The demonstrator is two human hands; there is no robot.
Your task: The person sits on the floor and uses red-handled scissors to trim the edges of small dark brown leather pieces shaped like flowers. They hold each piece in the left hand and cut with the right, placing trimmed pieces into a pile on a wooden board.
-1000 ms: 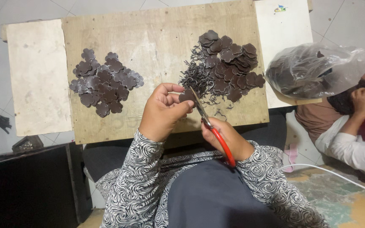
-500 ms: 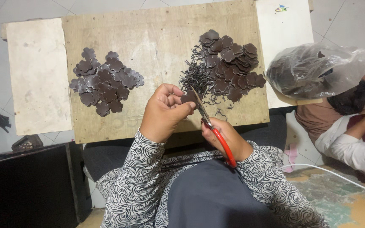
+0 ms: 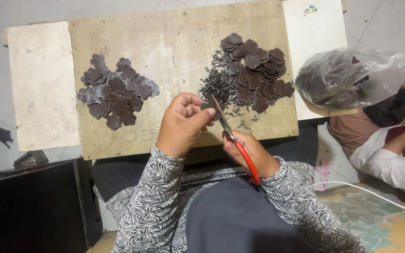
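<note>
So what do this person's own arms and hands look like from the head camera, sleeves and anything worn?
Both arms wear long sleeves of a black-and-white swirl-patterned fabric, reaching to the wrists. The left hand and right hand are bare: no gloves show, and no rings, watch or bracelet can be made out. The left sleeve and right sleeve match, apparently one garment. No cables or markings run on either arm.

The scissors (image 3: 242,152) have red handles and grey blades. The flower-shaped pieces (image 3: 116,91) are dark brown, as are the scraps (image 3: 219,86). The board (image 3: 179,42) is pale tan. The sleeves (image 3: 151,201) carry black-and-white swirls; the bag (image 3: 352,77) is clear.
</note>
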